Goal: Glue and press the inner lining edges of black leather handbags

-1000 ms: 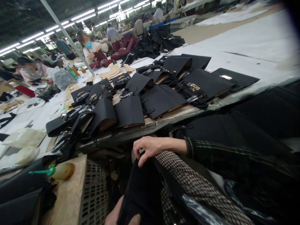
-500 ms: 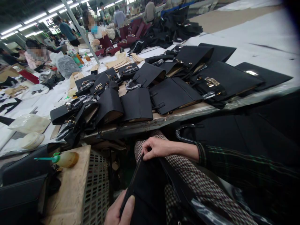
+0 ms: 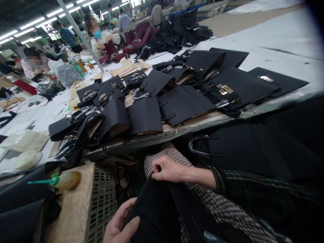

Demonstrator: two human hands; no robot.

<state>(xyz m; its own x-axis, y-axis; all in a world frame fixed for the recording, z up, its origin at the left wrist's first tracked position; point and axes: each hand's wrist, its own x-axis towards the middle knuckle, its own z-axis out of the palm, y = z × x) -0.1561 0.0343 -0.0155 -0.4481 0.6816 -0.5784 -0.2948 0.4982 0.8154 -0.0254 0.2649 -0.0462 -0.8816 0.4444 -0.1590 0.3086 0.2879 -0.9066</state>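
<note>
Right hand [image 3: 168, 169] pinching the far edge of a black bag [image 3: 155, 207]; left hand [image 3: 121, 222] gripping its left edge; beyond, handbags [image 3: 186, 103] on the counter [image 3: 249, 44].

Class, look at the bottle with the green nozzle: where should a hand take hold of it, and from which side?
Probably best around the wide body of the bottle, from above, thumb and fingers on opposite sides. It lies on its side on the wooden board, body uppermost and exposed; the thin nozzle offers less to grip.
</note>
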